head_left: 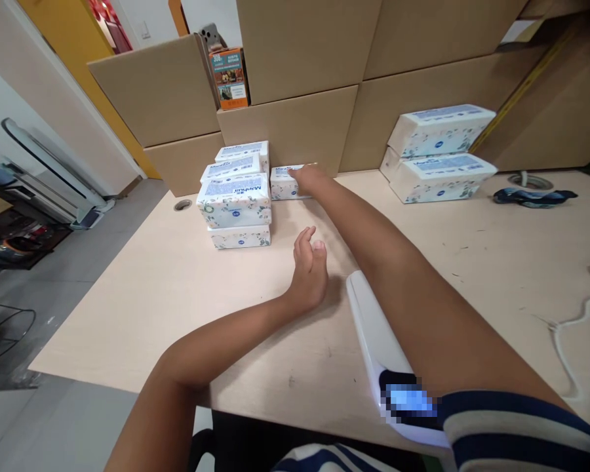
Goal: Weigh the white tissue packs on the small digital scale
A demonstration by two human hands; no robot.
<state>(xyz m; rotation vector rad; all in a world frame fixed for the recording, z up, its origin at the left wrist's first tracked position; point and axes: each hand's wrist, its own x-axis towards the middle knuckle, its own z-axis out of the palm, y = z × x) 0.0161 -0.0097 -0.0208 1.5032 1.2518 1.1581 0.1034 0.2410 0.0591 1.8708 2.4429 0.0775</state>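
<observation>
My right hand (309,179) reaches to the back of the table and grips the right end of a white tissue pack (284,190) lying against the cardboard. One finger rests on the pack's top; the far side of the grip is hidden. Just left of it stand stacked tissue packs (235,200) with blue print and leaf patterns, in rows one behind another. My left hand (309,272) rests by its edge on the table in front, empty, with loosely bent fingers and the thumb apart.
Cardboard boxes (295,131) wall off the table's back, with an orange box (230,78) on top. More tissue packs (440,177) are stacked at the right, beside a dark blue item (535,198). A white device (378,328) with a lit, blurred screen lies under my right forearm. A white cable (565,354) runs at the right.
</observation>
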